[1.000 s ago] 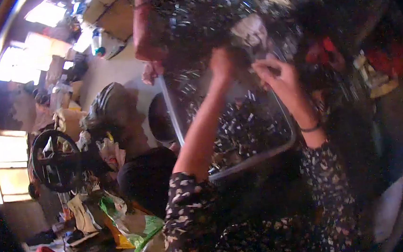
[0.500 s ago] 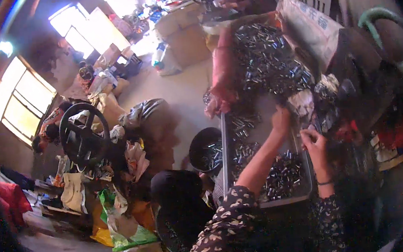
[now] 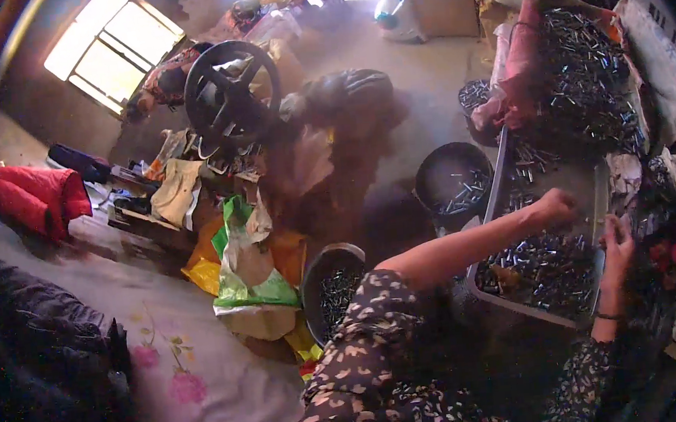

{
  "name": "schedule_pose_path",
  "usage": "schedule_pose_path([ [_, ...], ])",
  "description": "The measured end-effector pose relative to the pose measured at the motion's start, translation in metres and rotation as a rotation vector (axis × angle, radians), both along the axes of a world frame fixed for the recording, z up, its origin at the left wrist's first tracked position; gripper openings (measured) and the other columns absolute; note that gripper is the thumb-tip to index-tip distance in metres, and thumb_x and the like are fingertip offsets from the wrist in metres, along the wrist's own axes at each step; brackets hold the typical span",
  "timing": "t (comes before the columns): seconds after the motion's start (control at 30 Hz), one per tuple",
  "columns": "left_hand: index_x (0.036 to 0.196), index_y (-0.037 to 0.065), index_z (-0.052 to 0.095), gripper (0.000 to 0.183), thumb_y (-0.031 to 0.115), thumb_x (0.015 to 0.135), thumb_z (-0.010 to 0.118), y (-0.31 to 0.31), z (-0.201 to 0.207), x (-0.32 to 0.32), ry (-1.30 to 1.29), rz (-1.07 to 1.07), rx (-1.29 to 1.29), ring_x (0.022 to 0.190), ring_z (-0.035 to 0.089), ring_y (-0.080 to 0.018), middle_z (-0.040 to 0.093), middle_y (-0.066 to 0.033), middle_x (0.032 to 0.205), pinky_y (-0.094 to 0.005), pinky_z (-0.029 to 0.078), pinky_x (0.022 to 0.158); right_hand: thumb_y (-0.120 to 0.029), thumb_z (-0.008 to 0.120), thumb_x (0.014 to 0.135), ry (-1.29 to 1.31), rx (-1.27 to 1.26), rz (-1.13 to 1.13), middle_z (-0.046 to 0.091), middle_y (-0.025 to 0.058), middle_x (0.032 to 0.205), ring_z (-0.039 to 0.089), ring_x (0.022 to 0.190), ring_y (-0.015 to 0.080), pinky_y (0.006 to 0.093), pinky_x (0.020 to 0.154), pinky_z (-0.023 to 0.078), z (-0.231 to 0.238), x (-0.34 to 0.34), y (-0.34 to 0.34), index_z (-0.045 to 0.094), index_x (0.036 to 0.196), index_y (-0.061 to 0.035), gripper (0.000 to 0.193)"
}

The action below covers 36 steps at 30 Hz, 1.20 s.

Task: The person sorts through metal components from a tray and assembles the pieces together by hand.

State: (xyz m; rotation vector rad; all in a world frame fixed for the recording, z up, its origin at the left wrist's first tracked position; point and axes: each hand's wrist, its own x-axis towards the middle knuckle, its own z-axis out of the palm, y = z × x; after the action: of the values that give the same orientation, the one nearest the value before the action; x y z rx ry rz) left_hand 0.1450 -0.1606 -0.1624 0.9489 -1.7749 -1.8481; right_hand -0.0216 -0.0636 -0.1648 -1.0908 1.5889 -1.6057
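Note:
My left hand [image 3: 554,207] is over the middle of a grey plastic tray [image 3: 494,292], its fingers curled together. Whatever it may hold is hidden. By the tray's right rim, my right hand [image 3: 617,243] points upward with fingertips pinched; anything between them is too small to make out. Small shiny metal pins [image 3: 545,270] lie heaped in the near part of the tray, with a brownish piece among them. A larger heap of similar pins [image 3: 585,72] spreads just beyond the tray, on sheeting with a rolled pink edge [image 3: 524,77].
Left of the tray stands a black bucket [image 3: 430,196] with some pins. A dark basin [image 3: 312,280] of pins sits nearer me, beside a green and white sack [image 3: 252,285]. Farther left are a black handwheel [image 3: 270,73], a red garment [image 3: 39,201] and a flowered cloth [image 3: 211,415].
The view has swung left, so the tray appears farther right. My left hand has come back from the tray's far part toward its middle. My right hand stays by the right rim.

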Motion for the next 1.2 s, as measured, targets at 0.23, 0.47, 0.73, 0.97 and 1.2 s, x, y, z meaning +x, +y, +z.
schedule_pose_path([
  [0.23, 0.087, 0.003, 0.061, 0.025, 0.021, 0.07, 0.066, 0.031, 0.007, 0.034, 0.001, 0.081, 0.029, 0.055, 0.048, -0.0075, 0.057, -0.0005, 0.067, -0.0224, 0.04, 0.048, -0.029, 0.058, 0.077, 0.109, 0.052, 0.049, 0.056, 0.0032, 0.086, 0.049, 0.078, 0.0115, 0.023, 0.073, 0.038, 0.026, 0.06, 0.024, 0.057, 0.093, -0.0005, 0.032],
  [0.47, 0.095, 0.003, 0.055, 0.021, 0.009, 0.075, 0.057, 0.031, 0.033, 0.055, 0.025, 0.141, 0.372, 0.07, 0.055, -0.0096, 0.059, -0.0038, 0.079, -0.0215, 0.045, 0.061, -0.022, 0.055, 0.079, -0.202, 0.186, 0.169, 0.056, 0.0012, 0.07, 0.051, 0.061, 0.008, 0.0202, 0.057, 0.039, 0.035, 0.069, 0.008, 0.059, 0.085, -0.0027, 0.021],
  [0.73, 0.096, 0.0, 0.054, 0.023, 0.008, 0.075, 0.057, 0.031, 0.016, 0.038, 0.009, 0.116, 0.25, 0.06, 0.054, -0.0074, 0.059, -0.0032, 0.077, -0.0185, 0.043, 0.052, -0.02, 0.059, 0.078, -0.302, 0.128, 0.153, 0.054, -0.0001, 0.063, 0.049, 0.051, 0.0061, 0.0184, 0.048, 0.039, 0.025, 0.055, 0.012, 0.058, 0.082, -0.0024, 0.018],
  [0.97, 0.095, -0.001, 0.056, 0.026, 0.012, 0.073, 0.061, 0.034, 0.029, 0.049, -0.147, 0.11, -0.086, 0.067, 0.055, -0.0107, 0.059, -0.0038, 0.08, -0.0233, 0.045, 0.06, -0.019, 0.058, 0.077, -0.087, 0.067, 0.147, 0.056, 0.0005, 0.068, 0.049, 0.058, 0.0059, 0.0204, 0.052, 0.039, 0.019, 0.065, 0.004, 0.059, 0.085, -0.0016, 0.019],
  [1.2, 0.086, 0.001, 0.056, 0.023, 0.007, 0.064, 0.059, 0.042, 0.015, 0.029, -0.01, 0.089, -0.807, 0.075, 0.051, -0.0371, 0.054, -0.0173, 0.077, -0.0407, 0.044, 0.065, -0.02, 0.053, 0.08, 0.148, 0.091, 0.085, 0.058, 0.0039, 0.086, 0.05, 0.082, 0.0127, 0.0249, 0.078, 0.038, -0.001, 0.036, 0.01, 0.057, 0.086, -0.0014, 0.02],
])
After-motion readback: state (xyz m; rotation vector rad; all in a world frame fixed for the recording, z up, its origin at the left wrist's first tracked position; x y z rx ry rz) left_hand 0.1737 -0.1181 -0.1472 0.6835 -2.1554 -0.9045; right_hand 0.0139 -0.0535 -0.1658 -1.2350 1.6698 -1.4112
